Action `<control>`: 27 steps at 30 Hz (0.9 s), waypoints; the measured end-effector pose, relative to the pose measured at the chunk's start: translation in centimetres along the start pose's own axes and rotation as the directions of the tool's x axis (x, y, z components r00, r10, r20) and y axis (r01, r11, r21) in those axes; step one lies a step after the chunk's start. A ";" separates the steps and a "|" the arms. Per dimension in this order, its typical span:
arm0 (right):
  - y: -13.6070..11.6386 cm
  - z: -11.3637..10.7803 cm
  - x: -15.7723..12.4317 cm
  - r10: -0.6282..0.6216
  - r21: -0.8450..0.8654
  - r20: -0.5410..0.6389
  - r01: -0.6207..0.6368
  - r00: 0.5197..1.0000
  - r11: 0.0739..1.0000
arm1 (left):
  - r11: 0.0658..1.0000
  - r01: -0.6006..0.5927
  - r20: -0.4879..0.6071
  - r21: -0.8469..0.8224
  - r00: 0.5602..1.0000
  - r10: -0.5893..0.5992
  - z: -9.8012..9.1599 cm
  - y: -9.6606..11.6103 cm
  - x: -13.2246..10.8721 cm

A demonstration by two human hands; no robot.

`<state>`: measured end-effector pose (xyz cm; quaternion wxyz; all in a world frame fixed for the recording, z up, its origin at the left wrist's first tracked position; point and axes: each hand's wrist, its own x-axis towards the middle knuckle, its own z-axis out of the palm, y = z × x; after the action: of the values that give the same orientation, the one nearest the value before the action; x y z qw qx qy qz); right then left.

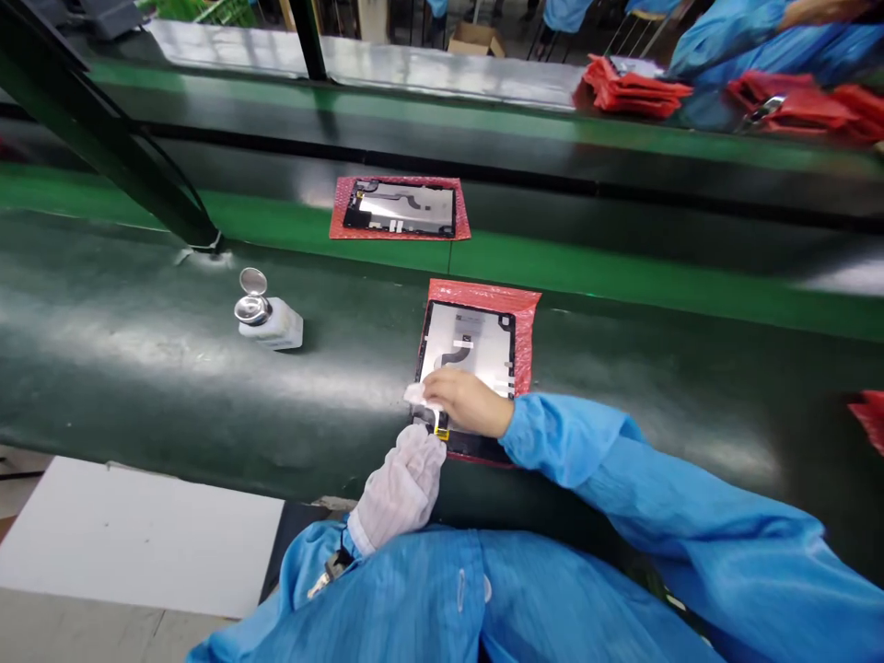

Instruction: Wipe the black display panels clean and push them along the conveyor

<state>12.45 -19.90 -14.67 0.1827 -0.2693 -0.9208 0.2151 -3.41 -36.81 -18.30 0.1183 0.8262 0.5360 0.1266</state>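
A tablet screen panel (pixel 484 357) lies with its silvery back up on a red bubble-wrap bag (pixel 526 336) at the bench's near edge. My right hand (pixel 470 401) is bare and closed on a white wipe (pixel 414 394) over the panel's lower left part. Just below it, my left hand (pixel 404 477) in a thin white glove has its fingers drawn together at a dark flex cable (pixel 440 424) with a yellow end. The left fingertips are partly hidden, but they appear to hold that cable.
To the left stands a white dispenser bottle (pixel 282 324) with its metal lid flipped up. Another panel (pixel 404 208) lies on red bubble wrap farther back. A green post (pixel 117 138) rises at left. Red bags (pixel 632 89) are stacked by a co-worker's blue sleeve (pixel 732 41).
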 end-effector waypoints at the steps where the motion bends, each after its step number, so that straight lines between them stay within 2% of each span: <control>1: 0.5 -0.4 0.6 0.048 -0.019 -0.005 -0.048 0.999 0.999 | 0.999 -0.028 -0.044 0.021 0.999 0.029 -0.4 0.2 0.1; 3: 1.7 -0.9 1.8 0.185 -0.073 -0.077 -0.191 0.980 0.979 | 0.995 -0.078 -0.122 0.055 0.989 0.084 -1.3 0.6 0.3; 5: 1.7 -0.7 2.0 0.235 -0.091 -0.134 -0.248 0.963 0.965 | 0.992 -0.096 -0.160 0.076 0.981 0.107 -2.0 0.7 0.4; 7: 0.6 -0.2 0.6 0.150 -0.064 -0.099 -0.157 0.984 0.986 | 0.988 -0.108 -0.218 0.111 0.967 0.131 -2.3 0.7 0.6; 9: -0.7 0.0 -1.8 0.028 -0.015 -0.023 -0.028 0.999 0.999 | 0.977 -0.148 -0.311 0.155 0.931 0.191 -2.3 0.6 0.8; 11: -0.7 -0.6 -3.6 -0.021 0.005 0.017 0.021 1.000 1.000 | 0.966 -0.180 -0.388 0.184 0.890 0.240 -2.2 0.5 1.0; 13: 0.5 -1.7 -4.2 0.048 -0.035 -0.027 -0.049 0.998 0.998 | 0.965 -0.185 -0.412 0.184 0.877 0.247 -2.1 0.5 1.1; 16: 1.7 -2.5 -3.7 0.198 -0.108 -0.159 -0.217 0.967 0.970 | 0.971 -0.171 -0.391 0.169 0.892 0.225 -2.1 0.4 1.0; 18: 1.0 -2.1 -3.8 0.144 -0.104 -0.131 -0.158 0.981 0.982 | 0.971 -0.163 -0.388 0.173 0.895 0.219 -2.1 0.4 0.9; 20: -0.1 -1.6 -4.4 0.002 -0.057 -0.022 -0.003 1.000 0.998 | 0.970 -0.158 -0.395 0.182 0.892 0.220 -2.1 0.4 0.9; 22: 0.1 -1.7 -4.7 -0.060 -0.030 0.040 0.062 0.997 0.998 | 0.969 -0.162 -0.403 0.187 0.887 0.225 -2.2 0.5 0.9; 23: 0.9 -2.1 -4.6 -0.038 -0.042 0.036 0.039 0.999 0.998 | 0.969 -0.163 -0.406 0.185 0.886 0.226 -2.3 0.5 1.0; 25: 3.6 -3.4 -3.6 0.092 -0.098 -0.037 -0.095 0.995 0.991 | 0.970 -0.165 -0.403 0.178 0.887 0.225 -2.5 0.5 1.2; 27: 6.0 -4.4 -2.5 0.252 -0.137 -0.163 -0.275 0.954 0.952 | 0.970 -0.165 -0.400 0.176 0.889 0.224 -2.8 0.5 1.3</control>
<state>18.94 -15.41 -14.46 0.1960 -0.4183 -0.8751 0.1442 -3.37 -35.62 -15.42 -0.0689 0.8358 0.4706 0.2741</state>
